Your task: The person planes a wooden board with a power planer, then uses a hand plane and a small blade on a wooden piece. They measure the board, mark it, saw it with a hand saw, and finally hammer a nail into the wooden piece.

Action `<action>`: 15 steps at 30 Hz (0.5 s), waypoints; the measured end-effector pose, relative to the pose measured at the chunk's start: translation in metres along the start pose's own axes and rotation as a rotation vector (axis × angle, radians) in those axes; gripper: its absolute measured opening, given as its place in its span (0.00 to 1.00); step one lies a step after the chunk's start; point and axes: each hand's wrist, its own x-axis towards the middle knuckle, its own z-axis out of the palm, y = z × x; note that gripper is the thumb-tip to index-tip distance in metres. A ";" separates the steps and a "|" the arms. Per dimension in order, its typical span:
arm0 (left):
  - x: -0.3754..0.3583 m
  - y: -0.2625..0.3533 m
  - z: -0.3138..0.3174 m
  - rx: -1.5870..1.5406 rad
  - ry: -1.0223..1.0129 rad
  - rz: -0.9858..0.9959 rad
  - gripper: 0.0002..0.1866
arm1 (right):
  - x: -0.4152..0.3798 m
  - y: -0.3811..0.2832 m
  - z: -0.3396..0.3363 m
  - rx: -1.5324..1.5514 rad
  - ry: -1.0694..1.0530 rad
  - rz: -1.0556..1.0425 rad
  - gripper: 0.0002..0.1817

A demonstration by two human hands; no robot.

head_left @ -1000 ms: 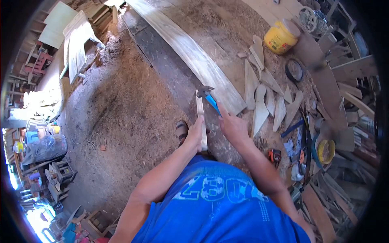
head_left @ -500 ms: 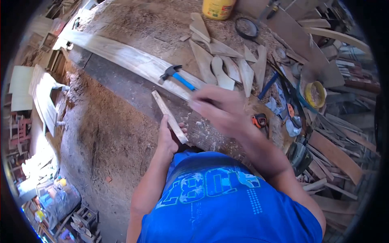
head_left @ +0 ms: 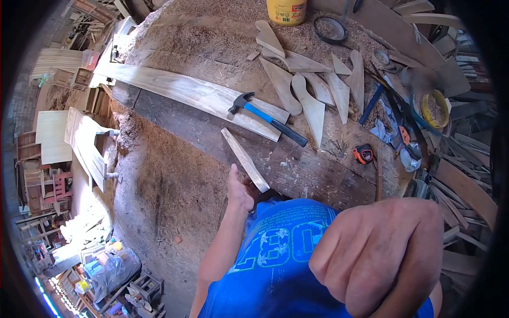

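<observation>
My left hand (head_left: 242,193) is low at the bench edge, thumb up along a short pale wood strip (head_left: 245,160). Its other fingers are mostly hidden behind the strip's lower end. Close to the camera, my right hand (head_left: 379,254) is closed in a fist, knuckles toward me; I cannot tell what its fingers hold. A claw hammer (head_left: 260,114) with a blue and black handle lies across a long pale board (head_left: 180,87), its head on the board and its grip end past the board's edge.
Curved wood cutouts (head_left: 307,103) lie beyond the hammer. A yellow bucket (head_left: 286,11) and a dark ring (head_left: 330,31) stand at the back. To the right are an orange tape measure (head_left: 363,153) and a yellow tape roll (head_left: 435,111). Shavings cover much of the bench (head_left: 180,127).
My right hand has left the hammer area and come up close to the camera as a fist. The hammer lies on the board. The view has shifted, moving the scene rightward.
</observation>
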 end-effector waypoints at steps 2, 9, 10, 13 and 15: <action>0.005 0.000 -0.007 0.004 -0.005 0.013 0.46 | 0.004 0.005 -0.002 -0.008 -0.049 -0.069 0.06; -0.010 0.004 0.011 0.070 -0.048 0.078 0.47 | 0.006 -0.020 -0.062 -0.157 -0.360 0.110 0.10; -0.007 0.004 0.007 0.054 -0.032 0.052 0.47 | -0.009 -0.028 -0.078 -0.382 0.047 0.230 0.09; -0.006 0.002 0.008 0.036 -0.009 0.028 0.44 | -0.036 -0.023 -0.169 -0.897 0.729 0.289 0.09; 0.001 0.001 0.003 0.153 -0.021 0.105 0.41 | -0.084 -0.022 -0.231 -1.346 0.899 0.725 0.09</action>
